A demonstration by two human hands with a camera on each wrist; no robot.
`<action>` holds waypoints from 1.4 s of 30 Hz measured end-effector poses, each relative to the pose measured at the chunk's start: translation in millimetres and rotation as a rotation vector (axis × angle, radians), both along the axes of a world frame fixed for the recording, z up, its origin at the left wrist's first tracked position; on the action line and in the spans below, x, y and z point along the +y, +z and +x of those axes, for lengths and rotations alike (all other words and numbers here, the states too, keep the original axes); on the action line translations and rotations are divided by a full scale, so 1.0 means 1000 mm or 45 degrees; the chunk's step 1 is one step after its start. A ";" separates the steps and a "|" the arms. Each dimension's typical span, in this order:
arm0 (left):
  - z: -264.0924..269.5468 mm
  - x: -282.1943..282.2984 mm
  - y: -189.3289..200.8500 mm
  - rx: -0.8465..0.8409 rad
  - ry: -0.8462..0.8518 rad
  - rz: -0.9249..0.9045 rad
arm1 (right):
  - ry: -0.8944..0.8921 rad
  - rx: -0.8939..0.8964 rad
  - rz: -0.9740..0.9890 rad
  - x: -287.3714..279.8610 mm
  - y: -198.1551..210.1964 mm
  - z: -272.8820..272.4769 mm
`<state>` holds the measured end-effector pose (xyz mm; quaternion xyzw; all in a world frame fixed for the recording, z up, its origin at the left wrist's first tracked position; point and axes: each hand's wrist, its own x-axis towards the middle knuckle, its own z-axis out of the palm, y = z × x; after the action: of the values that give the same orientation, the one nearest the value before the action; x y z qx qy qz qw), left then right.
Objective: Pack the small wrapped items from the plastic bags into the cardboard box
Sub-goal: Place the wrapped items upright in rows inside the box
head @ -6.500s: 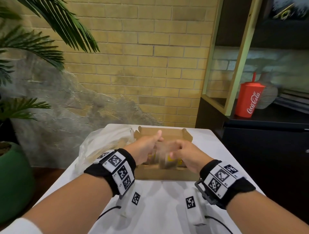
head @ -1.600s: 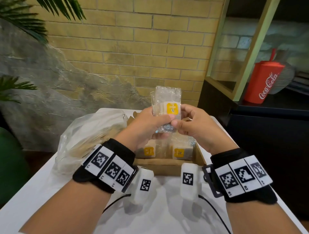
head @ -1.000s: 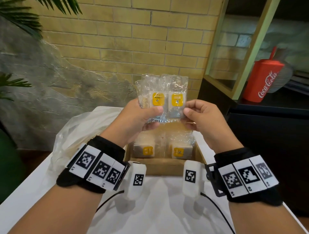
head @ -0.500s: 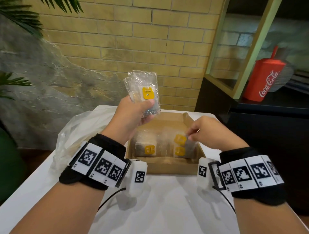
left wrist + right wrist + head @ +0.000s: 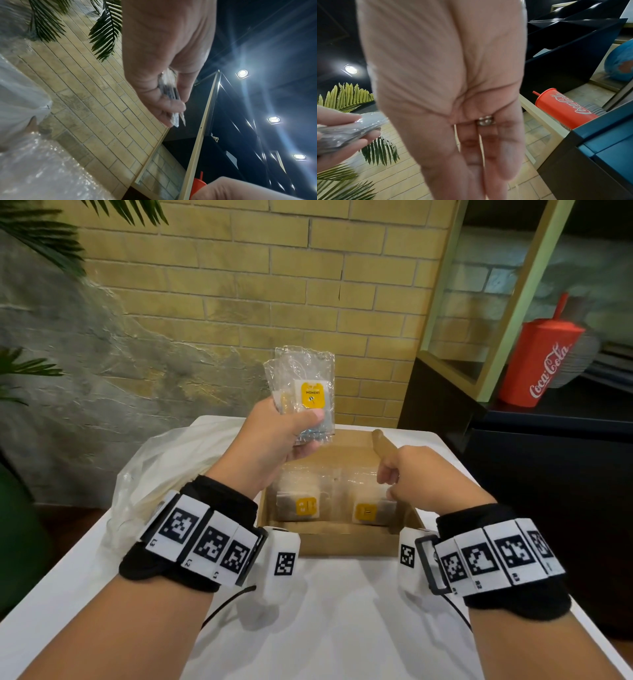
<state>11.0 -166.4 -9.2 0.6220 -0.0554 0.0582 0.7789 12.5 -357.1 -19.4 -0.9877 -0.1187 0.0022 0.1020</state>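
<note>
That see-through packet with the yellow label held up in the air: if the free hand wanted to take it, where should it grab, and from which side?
Probably the packet's bare upper half, pinched flat across its two faces, coming in from the right. The left hand already grips the bottom edge and holds it upright, so the top and right edge stand clear. The right hand hovers empty over the cardboard box, on that side.

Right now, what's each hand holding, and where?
Left hand grips the clear wrapped packets by their lower end. Right hand holds nothing.

Red Coca-Cola cup (image 5: 539,364), palm fronds (image 5: 37,237)
</note>
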 end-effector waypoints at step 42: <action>0.000 0.002 -0.005 -0.027 -0.100 0.465 | 0.017 0.040 1.607 0.015 0.007 -0.004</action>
<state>10.9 -164.5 -14.3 0.7497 -0.0974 0.0232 0.6541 8.8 -341.8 -12.1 -0.7364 -0.1019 -0.0530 0.6668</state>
